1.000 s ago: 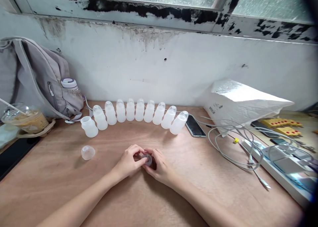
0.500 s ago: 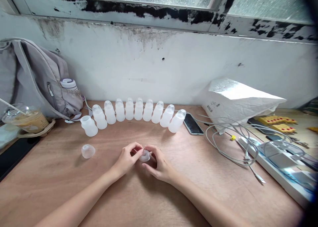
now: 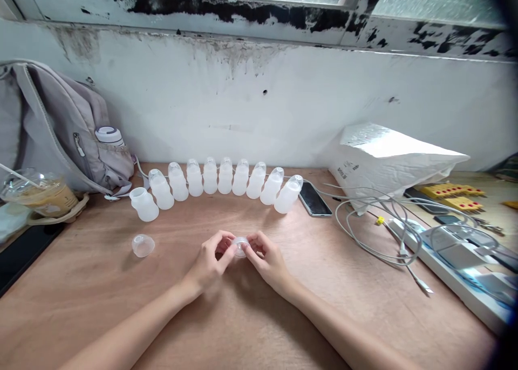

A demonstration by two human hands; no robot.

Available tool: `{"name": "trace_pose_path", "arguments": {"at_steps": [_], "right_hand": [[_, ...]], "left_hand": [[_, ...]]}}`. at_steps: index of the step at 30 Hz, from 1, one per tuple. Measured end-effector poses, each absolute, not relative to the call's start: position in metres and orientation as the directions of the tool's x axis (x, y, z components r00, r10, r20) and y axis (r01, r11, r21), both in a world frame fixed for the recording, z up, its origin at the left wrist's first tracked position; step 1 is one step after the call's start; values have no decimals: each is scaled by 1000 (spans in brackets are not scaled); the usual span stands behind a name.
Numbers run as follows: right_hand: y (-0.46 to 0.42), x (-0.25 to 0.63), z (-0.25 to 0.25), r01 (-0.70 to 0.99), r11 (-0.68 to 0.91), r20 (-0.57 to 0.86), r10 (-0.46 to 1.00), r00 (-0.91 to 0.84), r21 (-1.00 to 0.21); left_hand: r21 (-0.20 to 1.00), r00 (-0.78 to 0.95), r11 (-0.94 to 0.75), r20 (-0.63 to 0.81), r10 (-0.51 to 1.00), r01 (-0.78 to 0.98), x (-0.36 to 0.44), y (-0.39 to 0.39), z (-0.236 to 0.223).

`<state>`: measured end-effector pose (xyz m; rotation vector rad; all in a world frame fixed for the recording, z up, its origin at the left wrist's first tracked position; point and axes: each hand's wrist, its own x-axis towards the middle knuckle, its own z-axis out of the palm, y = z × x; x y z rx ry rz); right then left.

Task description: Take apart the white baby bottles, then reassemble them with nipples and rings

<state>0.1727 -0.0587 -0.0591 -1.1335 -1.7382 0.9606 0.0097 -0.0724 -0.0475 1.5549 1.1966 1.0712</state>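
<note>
Between my two hands, a small translucent bottle collar (image 3: 240, 246) is pinched just above the table. My left hand (image 3: 212, 258) has thumb and fingers closed on its left edge. On the opposite edge, my right hand (image 3: 267, 259) grips with thumb and fingertips. Whether a nipple sits inside the collar I cannot tell. To the left lies a clear dome cap (image 3: 143, 245) on the wood. Behind it stands a frosted baby bottle (image 3: 144, 204) with a bare open neck. Several capped frosted bottles (image 3: 210, 176) form a curved row from there to the right.
A phone (image 3: 315, 199) lies right of the row, near looped cables (image 3: 364, 240) and a power strip (image 3: 449, 278). A white bag (image 3: 376, 168) leans at the wall. On the left are a backpack (image 3: 60, 127) and an iced drink cup (image 3: 44, 194).
My right fingers opened around the collar, then closed on it again. The collar has turned in my hands and shows a paler, ringed face now. The bottles and dome cap stay put.
</note>
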Motion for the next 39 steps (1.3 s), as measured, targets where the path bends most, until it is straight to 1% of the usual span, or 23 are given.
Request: {"name": "trace_pose_path", "arguments": {"at_steps": [3,6,9,13,16,23,27,34,39], "right_hand": [[-59,169,-59,240,221,168,960,-222,-945],[-60,166,-59,190,171,120,959,-257,-967],[-60,164,-61,185,165,112,957,-267,-969],[-60,162,-65,201,159,113,969,-222,-967],[-59,161,-68,209,148,105,973,-204,-967],[-56,160,-66,228,172,121,967,-224,-958],[-58,159,-62,256,185,134,970,-205,-949],[-58,158,-61,262,183,134,971,-196,-948],[-55,158,-61,246,169,121,973,-198,-954]], "left_hand": [[952,183,-157,110,977,263,11,-73,-45],[960,175,-127,84,981,251,12,-71,-45],[949,186,-143,92,978,281,12,-71,-45],[897,199,-223,156,967,381,12,-74,-45],[870,224,-268,188,956,413,13,-76,-46],[899,296,-293,197,934,325,8,-74,-48],[927,331,-266,171,928,266,6,-74,-49],[950,333,-214,130,934,228,6,-74,-47],[948,343,-218,131,930,231,6,-74,-46]]}}
